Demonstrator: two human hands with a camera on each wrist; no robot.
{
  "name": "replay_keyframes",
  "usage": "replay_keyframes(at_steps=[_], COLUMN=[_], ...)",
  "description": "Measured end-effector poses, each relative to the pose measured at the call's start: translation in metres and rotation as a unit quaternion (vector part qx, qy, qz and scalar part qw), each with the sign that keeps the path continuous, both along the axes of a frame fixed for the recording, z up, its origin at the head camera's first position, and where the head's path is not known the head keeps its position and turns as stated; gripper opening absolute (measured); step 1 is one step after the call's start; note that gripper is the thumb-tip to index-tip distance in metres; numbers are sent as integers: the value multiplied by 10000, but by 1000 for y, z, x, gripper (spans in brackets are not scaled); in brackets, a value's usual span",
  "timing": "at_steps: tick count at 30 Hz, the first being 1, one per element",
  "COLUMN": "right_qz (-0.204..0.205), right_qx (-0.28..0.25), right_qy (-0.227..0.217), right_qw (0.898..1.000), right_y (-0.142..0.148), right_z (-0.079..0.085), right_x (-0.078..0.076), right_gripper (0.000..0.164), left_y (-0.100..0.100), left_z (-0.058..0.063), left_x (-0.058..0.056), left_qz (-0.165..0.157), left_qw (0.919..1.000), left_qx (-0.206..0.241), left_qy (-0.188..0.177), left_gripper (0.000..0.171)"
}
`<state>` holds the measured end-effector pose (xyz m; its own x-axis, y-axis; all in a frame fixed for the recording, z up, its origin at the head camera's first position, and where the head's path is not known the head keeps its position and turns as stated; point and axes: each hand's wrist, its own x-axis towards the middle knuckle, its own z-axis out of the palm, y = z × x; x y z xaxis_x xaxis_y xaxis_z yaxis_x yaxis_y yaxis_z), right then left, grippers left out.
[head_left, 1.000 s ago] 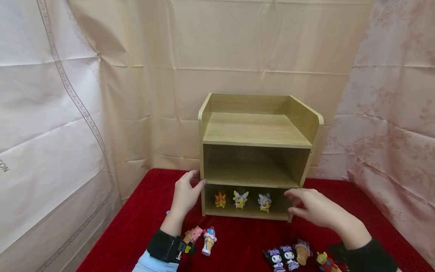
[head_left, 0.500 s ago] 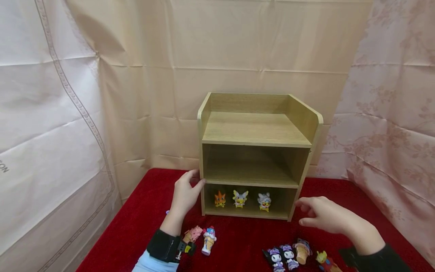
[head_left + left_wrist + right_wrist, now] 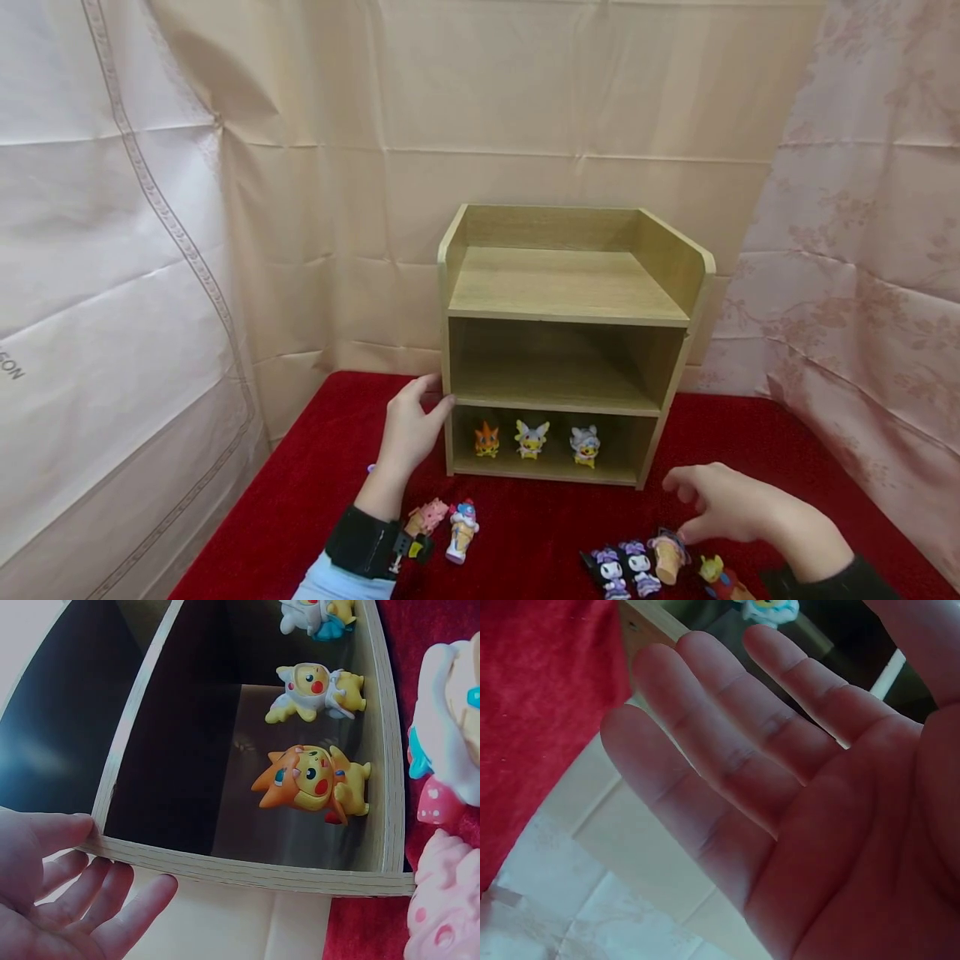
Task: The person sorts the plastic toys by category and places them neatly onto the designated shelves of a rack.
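Note:
My left hand (image 3: 408, 425) holds the left side panel of a light wooden shelf unit (image 3: 558, 287), its thumb at the front edge and its fingers along the outer face. On the bottom shelf stand an orange-hooded figurine (image 3: 487, 440), a white-and-yellow eared figurine (image 3: 531, 440) and a grey-hooded one (image 3: 584, 447). My right hand (image 3: 738, 504) hovers with loosely bent fingers and nothing in them, its thumb overlapping an ice-cream-cone toy (image 3: 667, 560) in the head view. Beside that cone lie two black-and-purple figurines (image 3: 640, 568).
A red cloth (image 3: 300, 492) covers the table. Near my left wrist lie a pink cone toy (image 3: 426, 518) and a blue-and-white cone toy (image 3: 462, 532). A yellow-and-red toy (image 3: 720, 577) sits at the front right. Beige curtains (image 3: 390, 100) hang behind.
My right hand has moved away from the shelf's lower right corner, rightward and down toward the toys at the front. The left hand stays at the left panel.

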<state>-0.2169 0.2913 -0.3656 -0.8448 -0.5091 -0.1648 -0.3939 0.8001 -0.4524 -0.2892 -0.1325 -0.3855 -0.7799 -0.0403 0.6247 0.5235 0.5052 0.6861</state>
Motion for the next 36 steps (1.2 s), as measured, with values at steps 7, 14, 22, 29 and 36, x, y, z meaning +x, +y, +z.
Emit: replay_keyframes(at_steps=[7, 14, 22, 29, 36], right_qz=[-17, -196, -215, -556, -582], right_qx=[102, 134, 166, 301, 440], right_qy=[-203, -557, -715, -949, -946], right_qw=[9997, 9982, 9971, 9935, 9928], right_y=[6, 9, 13, 16, 17], right_z=[-18, -28, -35, -40, -42], right_x=[2, 7, 11, 11, 11], right_gripper=[43, 39, 36, 37, 36], left_y=[0, 0, 0, 0, 0], left_z=[-1, -1, 0, -1, -1], left_x=[-1, 0, 0, -2, -2], left_qz=[-6, 10, 24, -1, 41], left_qw=[9999, 10000, 10000, 9998, 9999], left_qx=[26, 21, 19, 19, -21], left_qy=[-129, -56, -85, -201, -132], left_gripper=[31, 33, 33, 32, 33])
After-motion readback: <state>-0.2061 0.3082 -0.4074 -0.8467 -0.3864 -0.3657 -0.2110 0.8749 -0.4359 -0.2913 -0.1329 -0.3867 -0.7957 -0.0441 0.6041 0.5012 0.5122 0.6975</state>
